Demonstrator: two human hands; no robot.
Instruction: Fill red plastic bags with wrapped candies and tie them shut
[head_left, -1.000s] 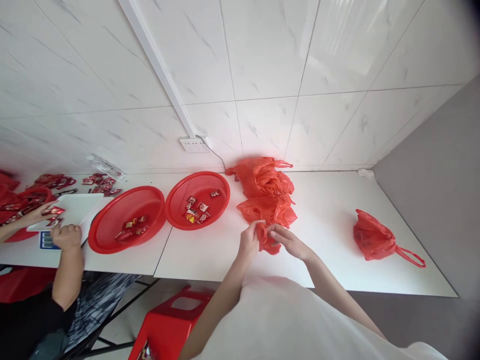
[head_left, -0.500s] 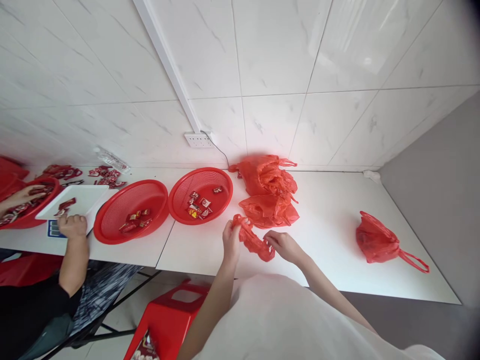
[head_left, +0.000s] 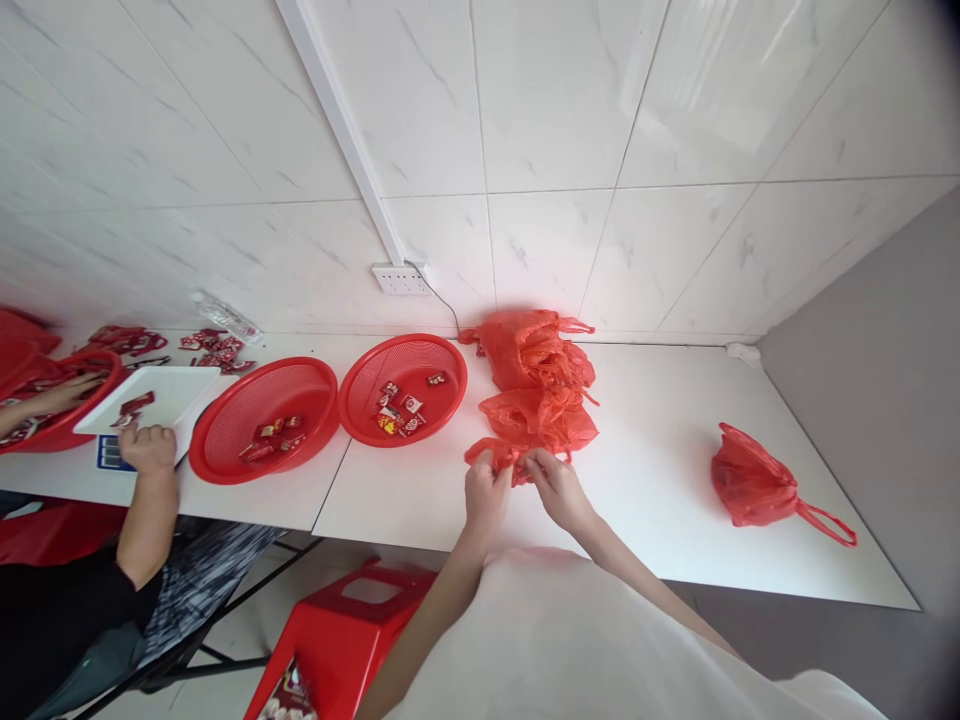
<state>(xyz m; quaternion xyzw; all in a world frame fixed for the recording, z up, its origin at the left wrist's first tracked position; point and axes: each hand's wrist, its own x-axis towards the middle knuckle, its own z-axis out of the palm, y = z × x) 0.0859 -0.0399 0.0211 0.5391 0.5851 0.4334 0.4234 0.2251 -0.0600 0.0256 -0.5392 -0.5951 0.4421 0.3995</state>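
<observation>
Both hands pinch one thin red plastic bag above the white table, close to its front edge. My left hand has its fingers closed on the bag's left part. Close beside it, my right hand grips the bag's right part with thumb and fingers. Just beyond them lies a crumpled pile of red bags. To the left is a red basket with several small wrapped sweets inside.
A second red basket holds more sweets. Further left, a person's hand rests by a white scale tray. A tied red bag lies at the right. A red stool stands below the table.
My hands have come closer together, and the bag between them has moved up against the pile. At the far left, the person's other hand has reached further into a basket.
</observation>
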